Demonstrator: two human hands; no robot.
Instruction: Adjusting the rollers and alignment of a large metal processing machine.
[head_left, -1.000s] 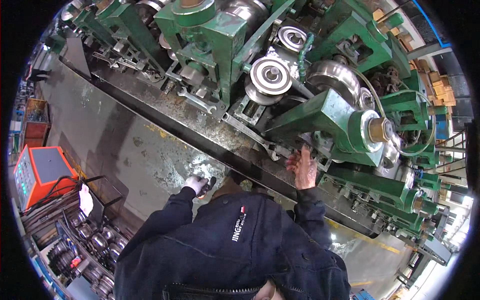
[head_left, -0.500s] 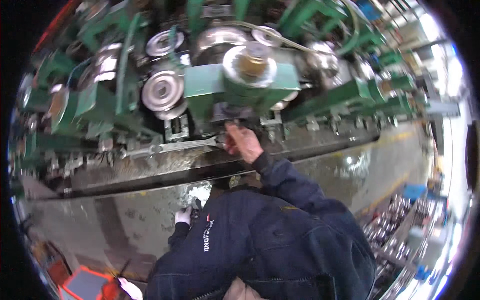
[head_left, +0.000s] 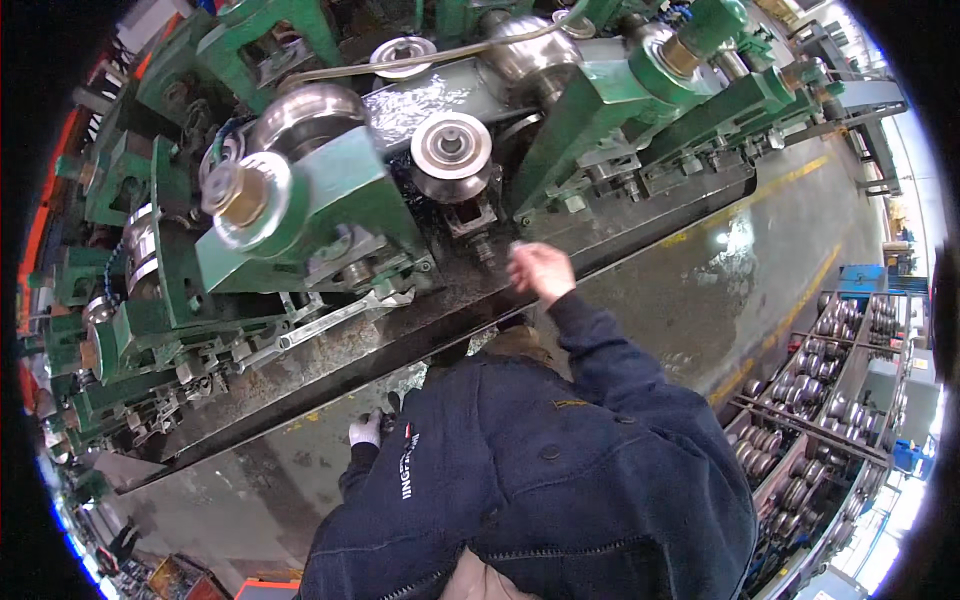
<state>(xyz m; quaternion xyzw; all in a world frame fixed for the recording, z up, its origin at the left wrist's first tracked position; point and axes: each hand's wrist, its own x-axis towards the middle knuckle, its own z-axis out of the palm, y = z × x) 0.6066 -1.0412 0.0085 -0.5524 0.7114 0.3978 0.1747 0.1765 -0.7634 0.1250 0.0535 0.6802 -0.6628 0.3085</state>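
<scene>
My right hand (head_left: 541, 271), bare, is held out above the machine's dark lower ledge with its fingers curled together. Whether a small thing sits at the fingertips is too small to tell. Just beyond it is a short threaded bolt (head_left: 484, 250) below a shiny steel roller (head_left: 451, 148). To the left a long silver wrench (head_left: 330, 322) lies along the row of fittings under a green bearing stand (head_left: 335, 190), apart from my hand. My left hand (head_left: 367, 430), in a pale glove, hangs low beside my jacket, closed around a dark object (head_left: 391, 412) whose kind I cannot make out.
Green roller stands and steel rollers fill the far side, with a thin hose (head_left: 430, 62) across them. A rack (head_left: 800, 440) of metal rollers stands at the right, with a blue box (head_left: 862, 278) behind. Wet patches mark the grey floor (head_left: 660, 300).
The view has turned, so the machine appears shifted left and tilted. My right hand has come away from under the green stand by the wrench's end and is now further right. My left hand stays low.
</scene>
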